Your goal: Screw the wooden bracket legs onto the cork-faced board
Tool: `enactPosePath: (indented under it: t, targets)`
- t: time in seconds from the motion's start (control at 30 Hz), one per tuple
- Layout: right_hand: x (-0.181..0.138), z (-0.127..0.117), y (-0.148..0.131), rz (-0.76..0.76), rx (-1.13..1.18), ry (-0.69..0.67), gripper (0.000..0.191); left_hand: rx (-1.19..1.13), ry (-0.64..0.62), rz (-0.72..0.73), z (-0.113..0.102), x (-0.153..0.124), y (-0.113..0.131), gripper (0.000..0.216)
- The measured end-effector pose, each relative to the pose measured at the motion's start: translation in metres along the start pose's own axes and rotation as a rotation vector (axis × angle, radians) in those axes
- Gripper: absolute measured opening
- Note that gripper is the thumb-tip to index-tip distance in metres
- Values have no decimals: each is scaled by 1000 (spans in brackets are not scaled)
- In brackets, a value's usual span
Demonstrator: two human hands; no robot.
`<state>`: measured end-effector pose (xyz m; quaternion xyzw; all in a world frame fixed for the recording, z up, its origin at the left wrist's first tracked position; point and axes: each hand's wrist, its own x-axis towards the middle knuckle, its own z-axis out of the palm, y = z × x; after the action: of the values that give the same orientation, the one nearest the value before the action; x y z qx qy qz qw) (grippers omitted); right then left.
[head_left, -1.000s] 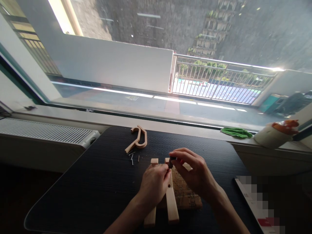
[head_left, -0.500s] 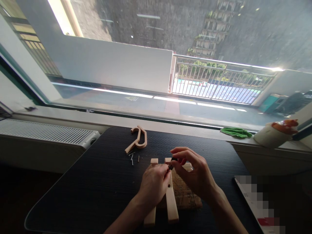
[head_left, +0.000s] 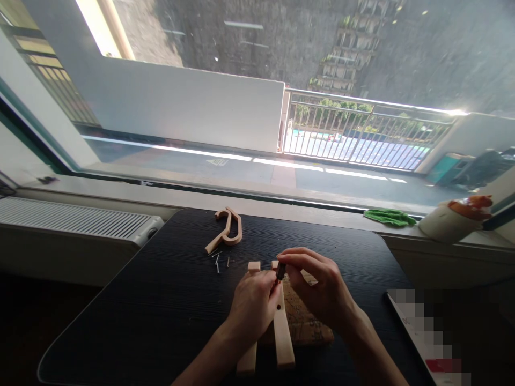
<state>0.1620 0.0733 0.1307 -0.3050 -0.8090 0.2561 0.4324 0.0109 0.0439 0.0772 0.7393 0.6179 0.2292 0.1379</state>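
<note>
My right hand [head_left: 322,279] pinches a short dark tool [head_left: 280,269], like a stubby screwdriver, between thumb and fingertips. Its lower end points down beside the thumb of my left hand [head_left: 255,300]. My left hand is closed over the wooden pieces, its fingertips mostly hidden. Two pale wooden pieces lie side by side: the left piece [head_left: 247,360] runs under my left hand, and the right piece [head_left: 284,340] has a dark round hole. Beneath them is a worn brown wooden block [head_left: 308,316], partly covered by my right hand.
Several loose screws [head_left: 218,262] lie on the black table [head_left: 140,300], near two curved wooden parts [head_left: 231,230]. A radiator [head_left: 80,222] stands at left. The windowsill holds a green cloth [head_left: 389,217] and a pale pot [head_left: 450,222]. A partly pixelated flat object [head_left: 408,321] is at right.
My right fingers have shifted slightly left and turned the dark tool, which now stands more upright and shows more of its length. My left hand and the wooden pieces stay in place.
</note>
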Motion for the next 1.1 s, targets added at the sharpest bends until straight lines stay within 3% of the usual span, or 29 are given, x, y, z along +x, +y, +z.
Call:
enactPosePath:
  t: [1.1]
  targets:
    - [-1,-1,4,85,-8,25,13,14,11,1,2,-1,-1,17]
